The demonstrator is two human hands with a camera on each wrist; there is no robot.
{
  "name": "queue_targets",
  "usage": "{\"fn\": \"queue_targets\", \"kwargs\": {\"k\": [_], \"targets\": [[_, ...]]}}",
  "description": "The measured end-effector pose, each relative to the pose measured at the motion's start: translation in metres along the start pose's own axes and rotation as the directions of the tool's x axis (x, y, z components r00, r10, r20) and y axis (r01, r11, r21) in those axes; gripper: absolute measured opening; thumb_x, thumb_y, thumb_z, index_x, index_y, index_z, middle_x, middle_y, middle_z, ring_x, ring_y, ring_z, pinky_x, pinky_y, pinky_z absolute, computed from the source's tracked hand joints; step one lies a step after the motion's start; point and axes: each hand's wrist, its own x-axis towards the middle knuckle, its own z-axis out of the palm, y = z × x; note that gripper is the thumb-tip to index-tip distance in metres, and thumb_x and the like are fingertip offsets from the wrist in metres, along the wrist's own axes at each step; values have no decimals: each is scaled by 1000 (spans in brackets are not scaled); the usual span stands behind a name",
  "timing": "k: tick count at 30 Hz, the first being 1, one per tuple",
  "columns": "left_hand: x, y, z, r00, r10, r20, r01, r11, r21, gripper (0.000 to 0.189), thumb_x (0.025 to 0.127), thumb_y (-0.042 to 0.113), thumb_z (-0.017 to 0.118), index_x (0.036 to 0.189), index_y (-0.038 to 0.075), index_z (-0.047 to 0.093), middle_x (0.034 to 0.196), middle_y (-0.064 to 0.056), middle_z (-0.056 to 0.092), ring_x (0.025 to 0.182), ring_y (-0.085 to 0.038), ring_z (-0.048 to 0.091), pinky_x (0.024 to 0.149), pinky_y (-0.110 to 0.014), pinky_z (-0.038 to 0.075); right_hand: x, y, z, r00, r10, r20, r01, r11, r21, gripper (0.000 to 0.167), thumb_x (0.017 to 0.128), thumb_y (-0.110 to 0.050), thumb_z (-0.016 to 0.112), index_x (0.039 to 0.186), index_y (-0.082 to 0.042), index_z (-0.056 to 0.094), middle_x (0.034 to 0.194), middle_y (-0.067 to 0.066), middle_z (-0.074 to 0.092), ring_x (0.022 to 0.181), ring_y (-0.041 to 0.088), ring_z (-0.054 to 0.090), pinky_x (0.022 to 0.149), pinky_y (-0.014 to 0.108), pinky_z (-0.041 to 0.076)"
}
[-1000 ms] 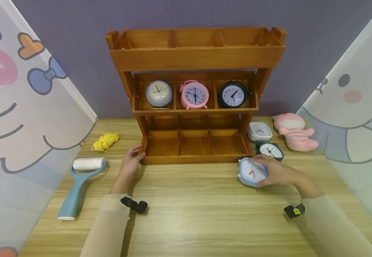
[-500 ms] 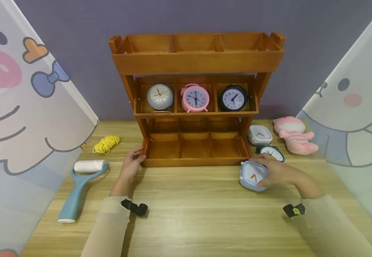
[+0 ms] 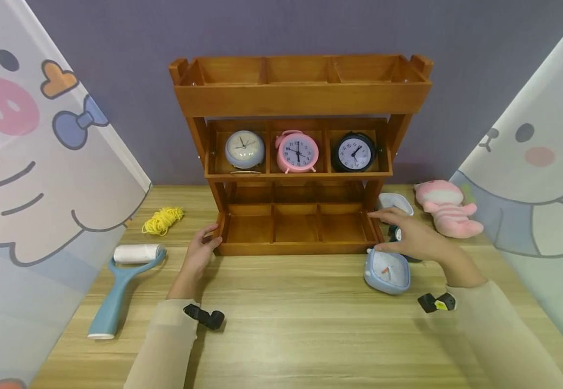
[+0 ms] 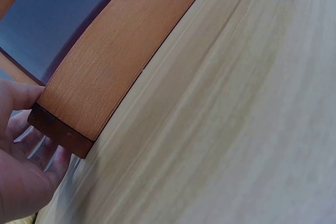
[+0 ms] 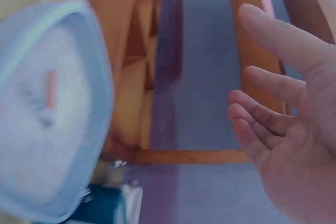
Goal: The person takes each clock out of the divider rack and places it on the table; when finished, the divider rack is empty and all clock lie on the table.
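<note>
Evidently the left hand (image 3: 199,253) has the wooden rack (image 3: 301,100) in a light grip at its lower left front corner: in the left wrist view the thumb lies at the edge of the front board and the other fingers bend round its end. The right hand (image 3: 415,237) is raised beside the rack's lower right end, its fingers loosely extended and the thumb well apart from them.

Just below that thumb, the light blue clock (image 3: 390,270) sits on the table (image 3: 306,313) by the rack's right front corner, its face turned up — an orange hand shows on the dial. Behind it are a dark clock (image 3: 398,235), mostly hidden by the right hand, and a white clock (image 3: 394,201), partly covered too. A pink plush toy (image 3: 449,213) lies farther to the right.

Three clocks occupy the rack's middle tier, one per compartment: a pale round clock (image 3: 245,149) on the left, a pink clock (image 3: 297,153) in the middle, a black clock (image 3: 354,153) on the right. Left of the rack lie a bundle of yellow cord (image 3: 162,221) and — nearer the person — a blue-handled roller (image 3: 122,278)
</note>
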Motion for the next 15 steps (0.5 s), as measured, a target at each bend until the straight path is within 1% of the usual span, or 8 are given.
{"fn": "queue_targets", "kwargs": {"k": [4,7,9,12,15], "targets": [[0,-1,1,1000,8,-2,-8,1000,1,47,99,5,54,144,2,42,150,-16,31,129,-34,35,99,-44,33,14,-9,-10,995,30,-92,-28,999,21,68,81,-21,82,138,-1,50,134,22,47,113,40,51,88,58,43],[1,-1,1,1000,14,-2,-14,1000,4,47,99,5,53,145,2,42,150,-16,32,129,-34,35,98,-43,33,26,-14,-16,982,65,-177,-57,997,50,66,82,-18,81,138,-1,51,133,23,47,112,44,51,89,60,42],[1,-2,1,1000,18,-2,-18,1000,7,47,99,5,53,145,1,41,150,-16,31,129,-34,35,98,-42,33,35,-16,-18,967,86,-241,-71,995,69,64,82,-15,81,137,-1,51,132,23,46,113,46,49,91,61,40],[1,-2,0,1000,15,2,-15,1000,5,48,99,5,53,145,1,41,149,-17,32,129,-34,35,97,-42,33,50,-17,-19,935,110,-337,-85,992,88,63,81,-11,81,136,0,52,132,24,45,111,46,49,92,59,39],[0,-2,-1,1000,4,1,-4,1000,-3,48,99,5,53,145,2,41,149,-16,31,129,-33,35,98,-42,33,66,-20,-20,904,157,-398,-125,987,104,64,82,-14,81,137,-1,52,136,24,42,112,44,47,92,57,39]]}}
